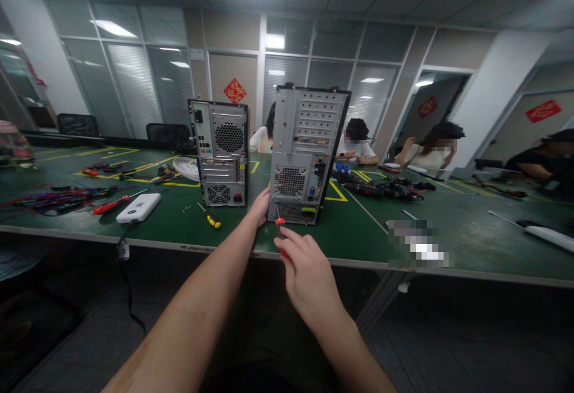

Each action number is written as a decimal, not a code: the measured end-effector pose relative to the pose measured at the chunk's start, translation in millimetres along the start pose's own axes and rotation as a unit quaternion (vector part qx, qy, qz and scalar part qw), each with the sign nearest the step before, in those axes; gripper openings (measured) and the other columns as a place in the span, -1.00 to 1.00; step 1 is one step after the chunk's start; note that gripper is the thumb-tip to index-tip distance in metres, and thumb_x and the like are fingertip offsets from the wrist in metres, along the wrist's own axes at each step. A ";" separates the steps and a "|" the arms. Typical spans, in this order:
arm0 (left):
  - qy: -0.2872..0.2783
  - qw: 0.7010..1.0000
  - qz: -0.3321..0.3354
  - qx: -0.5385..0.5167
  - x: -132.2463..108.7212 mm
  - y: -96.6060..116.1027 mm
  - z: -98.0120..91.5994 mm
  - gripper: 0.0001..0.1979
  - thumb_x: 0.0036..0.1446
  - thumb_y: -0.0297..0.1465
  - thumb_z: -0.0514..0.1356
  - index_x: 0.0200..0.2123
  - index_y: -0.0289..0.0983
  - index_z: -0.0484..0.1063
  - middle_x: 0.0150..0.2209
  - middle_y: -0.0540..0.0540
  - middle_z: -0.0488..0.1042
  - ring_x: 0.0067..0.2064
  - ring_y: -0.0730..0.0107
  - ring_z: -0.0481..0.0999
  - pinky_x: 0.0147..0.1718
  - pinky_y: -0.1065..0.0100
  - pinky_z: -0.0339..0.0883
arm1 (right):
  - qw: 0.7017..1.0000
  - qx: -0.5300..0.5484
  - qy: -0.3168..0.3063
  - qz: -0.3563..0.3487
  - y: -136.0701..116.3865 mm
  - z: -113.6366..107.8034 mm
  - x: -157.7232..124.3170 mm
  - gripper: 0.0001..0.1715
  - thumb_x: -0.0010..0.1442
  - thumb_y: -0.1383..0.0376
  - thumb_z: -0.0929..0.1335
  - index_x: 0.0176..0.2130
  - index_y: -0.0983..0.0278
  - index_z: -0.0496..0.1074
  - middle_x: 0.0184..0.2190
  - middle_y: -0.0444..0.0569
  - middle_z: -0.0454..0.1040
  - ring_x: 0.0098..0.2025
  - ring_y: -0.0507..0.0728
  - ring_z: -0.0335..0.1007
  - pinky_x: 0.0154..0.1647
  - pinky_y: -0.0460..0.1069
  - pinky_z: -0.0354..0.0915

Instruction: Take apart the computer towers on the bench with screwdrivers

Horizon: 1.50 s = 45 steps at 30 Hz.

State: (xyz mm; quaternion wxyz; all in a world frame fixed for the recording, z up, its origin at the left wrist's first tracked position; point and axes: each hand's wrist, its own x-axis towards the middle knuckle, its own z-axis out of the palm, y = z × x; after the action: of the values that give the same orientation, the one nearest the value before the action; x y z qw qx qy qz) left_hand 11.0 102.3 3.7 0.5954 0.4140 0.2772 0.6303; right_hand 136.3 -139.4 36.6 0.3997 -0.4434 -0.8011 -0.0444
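A tall grey computer tower stands upright on the green table, its rear panel facing me. My left hand holds it low at its left side, the fingers partly hidden along the case. In my right hand is a red and black screwdriver, gripped by the handle. Its shaft points up at the lower left of the rear panel; whether the tip sits in a screw is too small to tell. A second, smaller computer tower stands to the left, also rear side towards me.
Left of the towers lie a yellow and black screwdriver, a white power strip, a red screwdriver and tangled cables. Black cables lie to the right. Several people sit across the green table.
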 end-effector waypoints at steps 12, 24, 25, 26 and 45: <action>0.007 1.000 -0.003 -0.003 1.8 -1.2 -0.2 -0.61 0.02 -0.32 0.43 -0.04 -0.26 0.64 -0.24 -0.11 0.71 -0.18 0.21 0.69 -0.15 0.29 0.53 | 0.998 0.039 0.038 0.018 1.3 5.5 0.0 -0.66 0.37 0.48 0.35 0.09 0.28 0.54 0.19 0.14 0.54 0.14 0.28 0.50 0.19 0.18 0.46; -0.002 1.000 -0.004 -0.005 3.3 -2.5 -2.4 -0.60 0.01 -0.29 0.43 -0.04 -0.25 0.64 -0.27 -0.10 0.70 -0.20 0.22 0.69 -0.13 0.27 0.53 | 0.995 0.052 0.061 0.064 1.8 8.1 -1.0 -0.73 0.37 0.34 0.41 0.06 0.23 0.52 0.02 0.13 0.59 -0.01 0.26 0.59 0.01 0.12 0.54; -0.002 1.000 -0.002 -0.006 4.0 -3.2 -2.7 -0.60 0.01 -0.30 0.43 -0.05 -0.25 0.64 -0.27 -0.10 0.70 -0.20 0.22 0.69 -0.14 0.28 0.53 | 0.995 0.049 0.065 0.054 2.5 8.0 -1.1 -0.72 0.38 0.36 0.39 0.08 0.23 0.53 0.05 0.13 0.58 0.02 0.26 0.58 0.05 0.13 0.53; -0.001 1.000 0.001 -0.007 4.7 -3.9 -3.0 -0.60 0.01 -0.30 0.42 -0.05 -0.25 0.64 -0.27 -0.10 0.70 -0.20 0.22 0.69 -0.15 0.29 0.53 | 0.996 0.041 0.064 0.039 3.0 7.6 -1.3 -0.70 0.39 0.39 0.37 0.09 0.23 0.53 0.10 0.14 0.57 0.07 0.26 0.56 0.11 0.15 0.51; 0.010 1.000 -0.004 -0.003 2.1 -0.9 -0.7 -0.64 0.04 -0.33 0.42 -0.05 -0.26 0.65 -0.23 -0.12 0.71 -0.17 0.19 0.70 -0.12 0.27 0.54 | 1.000 -0.008 0.022 0.007 2.1 6.0 -3.7 -0.49 0.36 0.54 0.26 0.12 0.19 0.58 0.22 0.09 0.53 0.13 0.27 0.50 0.19 0.22 0.48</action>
State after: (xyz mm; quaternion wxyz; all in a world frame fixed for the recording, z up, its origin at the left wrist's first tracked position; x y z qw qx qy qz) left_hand 11.1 104.6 3.0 0.5963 0.4050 0.2827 0.6328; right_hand 135.3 -138.1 29.4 0.4134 -0.4513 -0.7887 -0.0578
